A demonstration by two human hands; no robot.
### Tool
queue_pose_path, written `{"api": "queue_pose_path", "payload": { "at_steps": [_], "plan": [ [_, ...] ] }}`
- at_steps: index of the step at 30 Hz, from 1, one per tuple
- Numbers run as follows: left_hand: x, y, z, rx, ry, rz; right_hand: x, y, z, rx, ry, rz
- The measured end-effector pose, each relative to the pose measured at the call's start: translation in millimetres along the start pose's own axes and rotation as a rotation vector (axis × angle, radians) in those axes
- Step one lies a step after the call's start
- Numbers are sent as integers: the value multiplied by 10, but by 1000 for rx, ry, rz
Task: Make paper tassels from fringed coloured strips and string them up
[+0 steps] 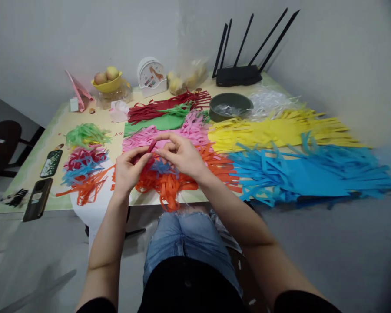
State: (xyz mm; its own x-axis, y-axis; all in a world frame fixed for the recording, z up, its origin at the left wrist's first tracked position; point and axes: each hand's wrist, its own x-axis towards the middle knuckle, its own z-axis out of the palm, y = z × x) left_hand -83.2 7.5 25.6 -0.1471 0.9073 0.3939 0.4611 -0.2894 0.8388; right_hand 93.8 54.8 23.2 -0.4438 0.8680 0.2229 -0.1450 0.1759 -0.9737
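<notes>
A dark red strip of fringe material point(152, 146) is pinched between the thumb and fingers of my left hand point(130, 167). My right hand point(180, 154) has its fingers bent in a pinch at the strip's right side; what its fingertips hold is too small to make out. Beneath both hands lie orange fringe point(169, 189) and a bit of blue fringe point(164, 167). Just beyond them is pink fringe point(195, 130). Behind it are a green fringed sheet point(161, 123) and a dark red fringed sheet point(166, 106).
Yellow point(263, 132) and blue fringed sheets point(316, 174) cover the right side. A dark green bowl point(230, 106), clear strips point(273, 102) and a black router point(239, 76) stand behind. Small tassel bundles point(84, 158) and two phones point(37, 200) lie left, with a yellow fruit bowl point(107, 84) behind.
</notes>
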Motion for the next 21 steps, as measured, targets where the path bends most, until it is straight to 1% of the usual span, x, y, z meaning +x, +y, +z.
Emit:
{"api": "queue_pose_path", "payload": {
  "at_steps": [2, 5, 7, 8, 9, 11, 13, 15, 16, 17, 18, 19, 21],
  "plan": [
    [-8, -3, 11, 9, -48, 42, 24, 7, -22, 41, -21, 12],
    [-38, -9, 38, 102, -121, 136, 57, 58, -62, 103, -117, 74],
    [-69, -30, 68, 173, -132, 165, 69, 116, -68, 60, -137, 84],
    [-86, -50, 88, 206, -125, 172, 74, 149, -60, 29, -110, 72],
    [-105, -78, 112, 239, -118, 176, 81, 181, -47, 23, -58, 51],
    [-141, -157, 167, 333, -139, 172, 108, 236, -27, 111, 81, 8],
    [-160, -264, 206, 458, -240, 146, 159, 266, -53, 275, 229, -34],
    [-119, -390, 177, 548, -382, 116, 227, 271, -146, 388, 372, -105],
    [-60, -457, 119, 572, -441, 102, 259, 269, -209, 411, 431, -143],
    [30, -526, 25, 595, -471, 80, 286, 267, -274, 418, 474, -172],
    [150, -599, -105, 624, -465, 51, 304, 268, -330, 411, 498, -188],
    [294, -675, -265, 672, -429, 10, 313, 274, -370, 394, 504, -188],
    [604, -840, -636, 816, -262, -103, 305, 300, -390, 359, 481, -162]
  ]
}}
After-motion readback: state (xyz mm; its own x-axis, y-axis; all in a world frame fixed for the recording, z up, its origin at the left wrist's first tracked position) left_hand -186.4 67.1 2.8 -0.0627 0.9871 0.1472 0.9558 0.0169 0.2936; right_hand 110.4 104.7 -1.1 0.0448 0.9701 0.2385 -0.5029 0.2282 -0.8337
